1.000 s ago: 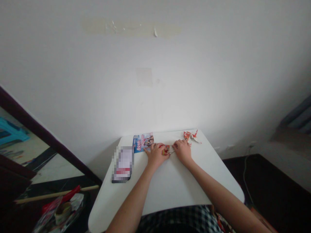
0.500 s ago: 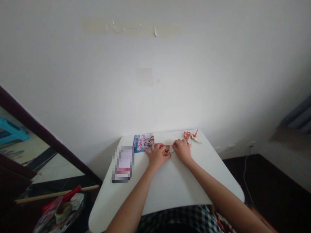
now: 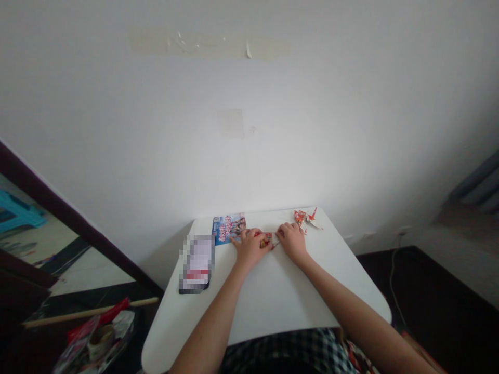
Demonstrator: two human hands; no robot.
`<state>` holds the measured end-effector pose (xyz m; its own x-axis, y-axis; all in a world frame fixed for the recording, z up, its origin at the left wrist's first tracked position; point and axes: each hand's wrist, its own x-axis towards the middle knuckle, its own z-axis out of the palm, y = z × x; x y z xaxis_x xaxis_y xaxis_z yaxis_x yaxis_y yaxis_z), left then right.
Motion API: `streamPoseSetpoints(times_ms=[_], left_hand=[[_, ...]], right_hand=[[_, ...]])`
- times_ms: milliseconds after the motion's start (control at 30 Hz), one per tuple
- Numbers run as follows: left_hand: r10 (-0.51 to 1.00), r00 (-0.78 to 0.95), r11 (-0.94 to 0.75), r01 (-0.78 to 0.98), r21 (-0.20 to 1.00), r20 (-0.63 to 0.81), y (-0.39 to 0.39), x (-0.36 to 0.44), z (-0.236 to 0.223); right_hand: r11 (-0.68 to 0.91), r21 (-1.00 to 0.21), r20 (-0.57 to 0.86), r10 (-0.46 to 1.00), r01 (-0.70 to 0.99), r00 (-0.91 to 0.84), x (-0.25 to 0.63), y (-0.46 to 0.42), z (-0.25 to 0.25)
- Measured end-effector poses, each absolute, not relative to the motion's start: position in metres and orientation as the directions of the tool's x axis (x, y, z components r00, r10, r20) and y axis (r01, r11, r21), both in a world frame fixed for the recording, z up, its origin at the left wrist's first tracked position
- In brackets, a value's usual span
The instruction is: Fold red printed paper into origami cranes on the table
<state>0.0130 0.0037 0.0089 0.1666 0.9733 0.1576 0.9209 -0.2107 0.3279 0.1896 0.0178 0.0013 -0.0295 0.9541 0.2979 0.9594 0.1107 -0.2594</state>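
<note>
Both of my hands rest on the far part of a small white table (image 3: 273,301). Between them lies a small folded piece of red printed paper (image 3: 267,240). My left hand (image 3: 249,246) presses on its left side with curled fingers. Fingertips of my right hand (image 3: 291,241) pinch its right edge. A finished folded paper figure in red and white (image 3: 307,218) lies just beyond my right hand, near the wall. A blue printed sheet (image 3: 229,227) lies just beyond my left hand.
A phone (image 3: 197,262) lies on the table's left side. The table stands against a white wall. On the floor at lower left are a wooden stick (image 3: 89,311) and a heap with tape and red plastic (image 3: 97,337). A cable (image 3: 393,280) hangs at right.
My hands have barely shifted on the folded paper; the view has moved slightly. Nothing else has moved.
</note>
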Motion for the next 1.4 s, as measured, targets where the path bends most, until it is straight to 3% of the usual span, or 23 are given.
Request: streamPoseSetpoints(times_ms=[500,1133,1400], left_hand=[[0.955,0.180,-0.248,0.919,0.305,0.236,-0.0021,0.0211,0.0060],[0.966,0.162,-0.220,0.922,0.319,0.200,0.0022,0.0198,0.0036],[0.972,0.149,-0.201,0.927,0.316,0.181,0.0024,0.0193,0.0052]], right_hand=[[0.113,-0.258,0.300,0.953,0.959,-0.032,0.1903,0.0216,-0.0032],[0.105,-0.287,0.293,0.956,0.952,-0.017,0.1899,0.0220,-0.0005],[0.203,-0.433,0.376,0.926,0.878,-0.029,0.1976,0.0195,-0.0051]])
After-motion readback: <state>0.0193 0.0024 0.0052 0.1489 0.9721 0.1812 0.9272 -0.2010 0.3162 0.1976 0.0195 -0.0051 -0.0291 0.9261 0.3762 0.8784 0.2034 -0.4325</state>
